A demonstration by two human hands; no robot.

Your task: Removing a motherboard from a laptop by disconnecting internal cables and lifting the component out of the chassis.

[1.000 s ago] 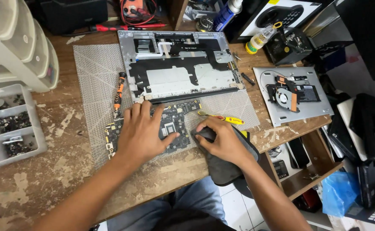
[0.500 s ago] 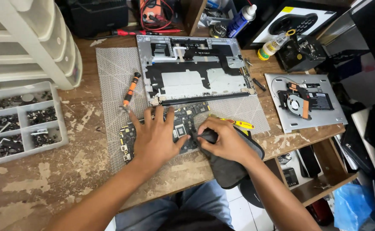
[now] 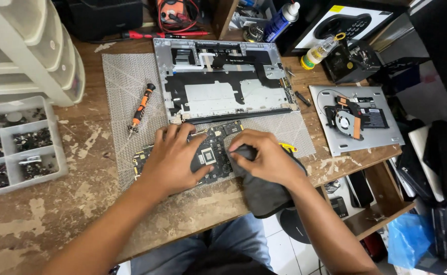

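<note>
Little is being changed since half a second ago: both hands are being kept on the circuit board (image 3: 210, 153), and only the view is being shifted slightly. That dark board is being pinned flat on the grey mat (image 3: 126, 81), just in front of the opened laptop chassis (image 3: 223, 81), by the spread, unclenched left hand (image 3: 175, 160). A dark cloth (image 3: 261, 191) is being clutched in the right hand (image 3: 264, 155) and pressed against the board's right end, while an orange-handled screwdriver (image 3: 141, 108) is being left lying on the mat nearby.

- An electronics repair workshop.
- Scarred wooden bench (image 3: 40, 224) with a work mat (image 3: 126, 81).
- Opened laptop shell (image 3: 223, 81), loose fan plate (image 3: 356, 119).
- Screwdriver (image 3: 141, 108), parts tray (image 3: 14, 147) of screws, spray can (image 3: 280, 21), clutter all round.
</note>
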